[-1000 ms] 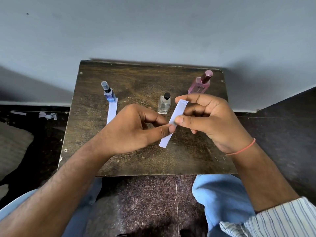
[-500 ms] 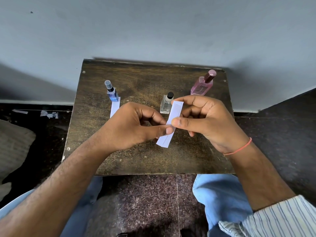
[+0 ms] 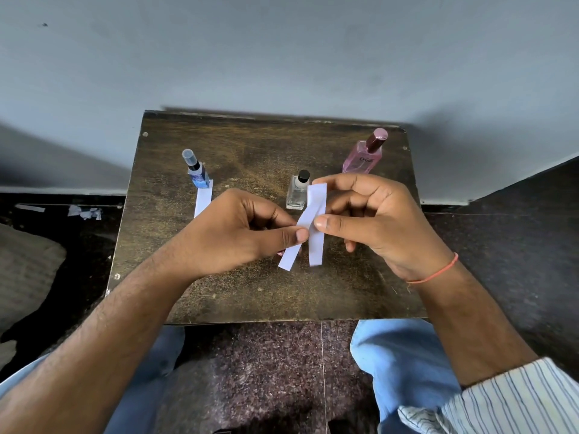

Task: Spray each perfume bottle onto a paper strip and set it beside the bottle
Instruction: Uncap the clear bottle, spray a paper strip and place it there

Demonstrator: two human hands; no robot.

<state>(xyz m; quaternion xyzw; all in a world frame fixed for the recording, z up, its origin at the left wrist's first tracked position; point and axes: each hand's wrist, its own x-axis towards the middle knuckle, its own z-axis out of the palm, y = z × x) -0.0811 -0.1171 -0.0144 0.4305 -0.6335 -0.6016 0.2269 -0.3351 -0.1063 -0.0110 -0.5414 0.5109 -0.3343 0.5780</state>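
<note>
1. Two white paper strips up in the air over the counter, fanned apart at the bottom ends, overlapping near the pinch.
2. Left hand: fingers curled in, thumb tip pinching the slanted strip at mid-length.
3. Right hand: thumb and forefinger pinching the straighter strip, other fingers curled behind the paper.
4. Just past the right fingertips: small clear bottle with black cap, upright, right next to the top end of the held strips.
5. Further back beyond the right hand: pink bottle with dark cap, standing.
6. Off beyond the left knuckles: blue bottle with clear cap, and another paper strip lying flat touching its base, near end hidden behind the left hand.
7. Orange thread band round the right wrist, striped sleeve down low.
</note>
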